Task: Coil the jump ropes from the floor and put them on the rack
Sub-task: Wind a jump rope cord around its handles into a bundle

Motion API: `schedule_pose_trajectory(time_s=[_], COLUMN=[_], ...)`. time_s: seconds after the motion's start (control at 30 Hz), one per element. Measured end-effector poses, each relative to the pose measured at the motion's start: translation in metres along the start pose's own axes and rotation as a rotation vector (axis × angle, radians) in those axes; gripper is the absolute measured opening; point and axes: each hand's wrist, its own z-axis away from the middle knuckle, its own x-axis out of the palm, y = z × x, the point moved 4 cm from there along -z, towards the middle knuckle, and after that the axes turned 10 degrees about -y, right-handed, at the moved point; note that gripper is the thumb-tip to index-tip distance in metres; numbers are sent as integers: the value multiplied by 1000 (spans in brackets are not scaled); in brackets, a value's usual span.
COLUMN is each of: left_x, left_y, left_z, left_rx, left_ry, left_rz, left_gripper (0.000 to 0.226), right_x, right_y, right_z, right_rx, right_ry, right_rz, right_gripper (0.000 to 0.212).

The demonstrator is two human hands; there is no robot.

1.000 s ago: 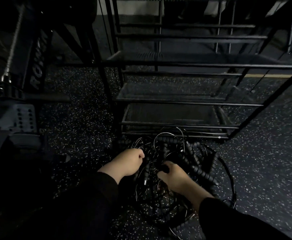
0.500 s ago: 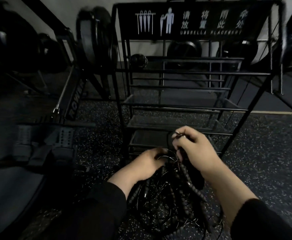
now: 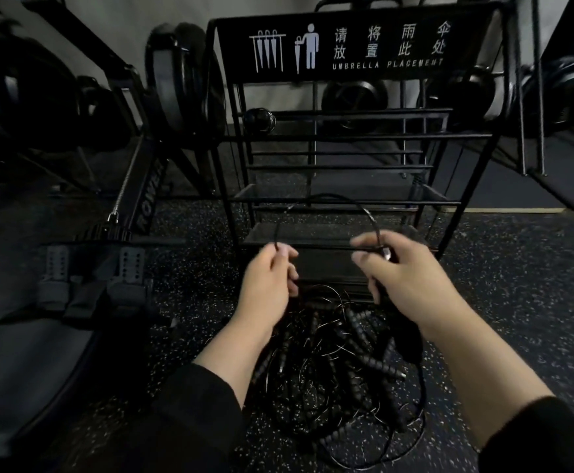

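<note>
Underfoot, speckled dark rubber floor (image 3: 517,285) carries a black rack (image 3: 347,138).

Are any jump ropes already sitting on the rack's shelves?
No. The rack shelves that show hold no ropes; the tangled pile of jump ropes lies on the floor in front of it.

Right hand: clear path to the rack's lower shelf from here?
Probably yes. The right hand holds a rope loop right in front of the rack, and nothing stands between them. The rope trails into the tangled pile, which may drag.
</note>
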Motion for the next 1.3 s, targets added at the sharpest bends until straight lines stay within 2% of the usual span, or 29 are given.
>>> schedule_pose_trajectory(time_s=[0.07, 0.2, 0.3, 0.43, 0.53, 0.6, 0.7, 0.77, 0.83, 0.93, 1.0, 1.13, 1.23, 1.3], left_x=[-5, -7, -7, -2, -2, -6, -10, -7, -3, 6, 9, 6, 3, 4], left_y=[15, 44, 59, 65, 66, 62, 39, 21, 5, -8, -7, 4, 9, 15], left_z=[-4, -12, -15, -17, -17, -20, -31, -35, -33, -27, -28, -39, -43, -43], left_rx=[73, 192, 236, 243, 234, 219, 88, -26, -123, -193, -190, -76, 18, 76], left_ry=[47, 44, -4, -109, -173, -184, -241, -378, -543, -690, -644, -405, -266, -228], left_rz=[50, 234, 374, 462, 466, 360, -12, -321, -600, -738, -698, -617, -522, -448], left_gripper=[31, 32, 33, 34, 34, 31, 29, 34, 29, 29, 21, 24, 26, 25], right_x=[2, 18, 37, 54, 56, 51, 41, 36, 34, 31, 27, 12, 7, 9], right_y=[18, 42, 56, 69, 69, 63, 45, 35, 29, 23, 20, 23, 34, 43], right_z=[-5, -21, -31, -45, -54, -60, -64, -64, -65, -66, -68, -70, -70, -69], right_rx=[82, 149, 165, 128, 103, 75, 9, -3, 17, 2, -14, 15, 106, 175], right_ry=[-39, -214, -312, -294, -223, -144, -38, -11, -12, -15, 6, 77, 41, -48], right_rz=[118, 305, 347, 314, 289, 224, 130, 25, -101, -254, -319, -381, -204, -24], right_gripper=[7, 24, 32, 14, 15, 15, 9, 9, 10, 11, 13, 9, 10, 9])
